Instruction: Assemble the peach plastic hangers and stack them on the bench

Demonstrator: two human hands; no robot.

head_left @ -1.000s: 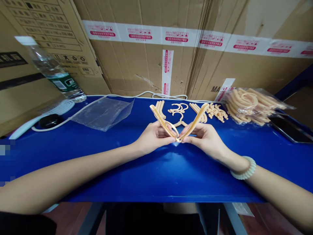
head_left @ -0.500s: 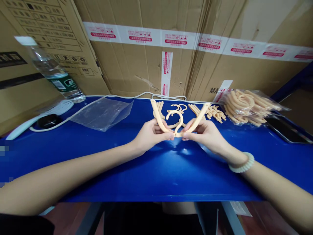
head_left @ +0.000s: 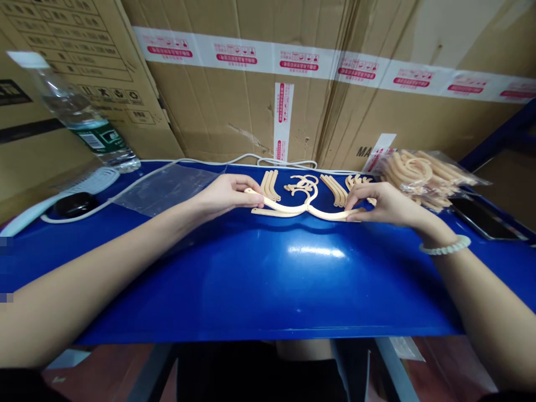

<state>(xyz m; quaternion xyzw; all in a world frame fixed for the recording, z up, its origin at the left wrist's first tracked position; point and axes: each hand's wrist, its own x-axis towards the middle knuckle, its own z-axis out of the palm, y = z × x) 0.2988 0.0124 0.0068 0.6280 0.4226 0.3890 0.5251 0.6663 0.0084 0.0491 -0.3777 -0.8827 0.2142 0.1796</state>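
A small beige plastic hanger (head_left: 305, 209) lies spread out on the blue table (head_left: 268, 279), its hook pointing away from me. My left hand (head_left: 226, 192) pinches the tip of its left arm. My right hand (head_left: 383, 202) grips the end of its right arm, fingers curled round it. Just behind the hanger lie loose beige parts: a bunch of curved arms (head_left: 270, 185), several hooks (head_left: 302, 184), more arms (head_left: 335, 190) and small pieces (head_left: 355, 181).
A clear bag of beige hanger parts (head_left: 427, 174) sits at the right rear, a black phone (head_left: 481, 218) beside it. An empty clear plastic bag (head_left: 163, 187), a water bottle (head_left: 79, 120), a white cable (head_left: 138, 181) and a black object (head_left: 73, 204) are on the left. Cardboard boxes (head_left: 293, 84) wall off the back.
The hanger was held up folded in a V between both hands. Its arms have swung outward and it now lies flat on the table, my hands moved apart to its two ends.
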